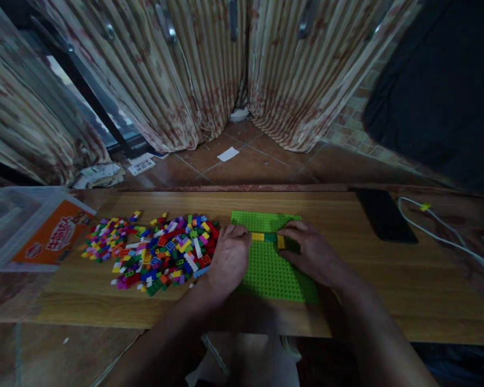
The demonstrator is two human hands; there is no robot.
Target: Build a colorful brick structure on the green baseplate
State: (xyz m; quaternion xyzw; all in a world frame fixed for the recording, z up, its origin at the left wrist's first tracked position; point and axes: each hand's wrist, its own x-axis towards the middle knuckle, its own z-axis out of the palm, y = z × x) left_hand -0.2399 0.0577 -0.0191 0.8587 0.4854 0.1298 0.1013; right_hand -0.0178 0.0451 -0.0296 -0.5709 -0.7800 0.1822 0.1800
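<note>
A bright green studded baseplate (272, 271) lies on the wooden table (387, 269). A short row of bricks sits on it: a yellow brick (258, 236), then a green brick (270, 237). My right hand (312, 252) rests on the plate's right part, its fingertips pressing a small yellow brick (281, 242) at the row's right end. My left hand (228, 258) lies on the plate's left edge, fingers curled, touching the plate beside the yellow brick. Whether it holds a piece is hidden.
A heap of many small coloured bricks (157, 250) spreads left of the plate. A clear plastic box with an orange label (44, 234) stands at the far left. A black phone (383, 215) and a white cable (443, 236) lie at the right. Curtains hang behind the table.
</note>
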